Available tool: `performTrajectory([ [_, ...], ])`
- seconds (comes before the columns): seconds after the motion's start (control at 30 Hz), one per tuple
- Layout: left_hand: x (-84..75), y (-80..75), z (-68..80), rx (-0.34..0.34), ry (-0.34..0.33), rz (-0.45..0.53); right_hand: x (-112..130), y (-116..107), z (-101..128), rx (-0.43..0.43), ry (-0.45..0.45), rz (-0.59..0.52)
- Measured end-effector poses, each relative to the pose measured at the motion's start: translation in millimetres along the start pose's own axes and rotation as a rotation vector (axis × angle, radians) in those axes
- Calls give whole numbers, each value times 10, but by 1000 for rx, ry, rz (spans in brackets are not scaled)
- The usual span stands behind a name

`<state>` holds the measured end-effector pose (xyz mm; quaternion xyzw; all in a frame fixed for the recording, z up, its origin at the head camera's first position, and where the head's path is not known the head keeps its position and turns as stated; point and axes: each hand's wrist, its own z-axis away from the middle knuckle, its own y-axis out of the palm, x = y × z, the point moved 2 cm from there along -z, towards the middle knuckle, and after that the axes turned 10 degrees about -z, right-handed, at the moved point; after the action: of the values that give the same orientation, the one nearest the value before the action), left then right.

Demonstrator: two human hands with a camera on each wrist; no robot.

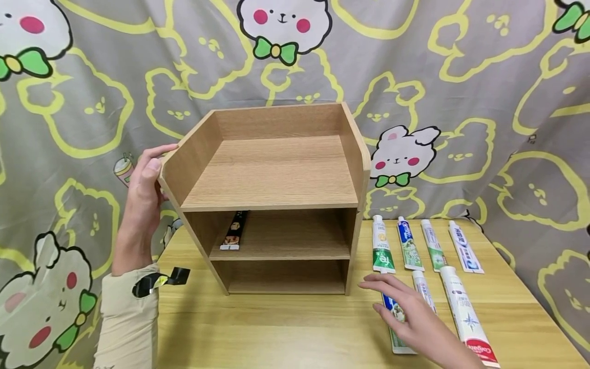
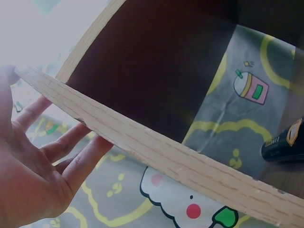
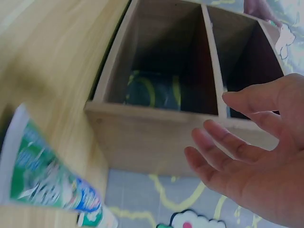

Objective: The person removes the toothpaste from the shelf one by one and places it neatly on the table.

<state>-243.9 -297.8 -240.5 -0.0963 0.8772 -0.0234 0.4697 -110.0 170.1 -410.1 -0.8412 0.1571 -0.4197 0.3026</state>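
Note:
A light wooden desktop shelf (image 1: 276, 171) with an open top tray and two compartments stands on the table. My left hand (image 1: 144, 189) holds its left side panel near the upper front corner; in the left wrist view the fingers (image 2: 90, 159) lie along the panel's outer face. Inside the upper compartment, at the left, lies a black toothpaste tube (image 1: 235, 230). To the right of the shelf, my right hand (image 1: 415, 318) hovers with spread fingers and nothing in them. It partly hides a blue and green toothpaste tube (image 1: 401, 343) beneath it.
Several toothpaste tubes lie in two rows on the table's right side, among them a green and white tube (image 1: 382, 246) and a large red and white Colgate tube (image 1: 465, 312). A patterned grey curtain (image 1: 295, 77) hangs close behind the table (image 1: 276, 333).

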Motion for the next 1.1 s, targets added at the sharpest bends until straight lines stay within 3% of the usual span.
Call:
performTrajectory([
  [0.2,1,2,1,-5,-4,5,171,108,-187,-38,-86,-66],
  [0.7,0,-1,8,-8,-3,19,476,377,-662,-27,-87,-224],
  [1.1,-5,-2,-11,8,5,20,621,613,-1051,-22,-151,-297],
])
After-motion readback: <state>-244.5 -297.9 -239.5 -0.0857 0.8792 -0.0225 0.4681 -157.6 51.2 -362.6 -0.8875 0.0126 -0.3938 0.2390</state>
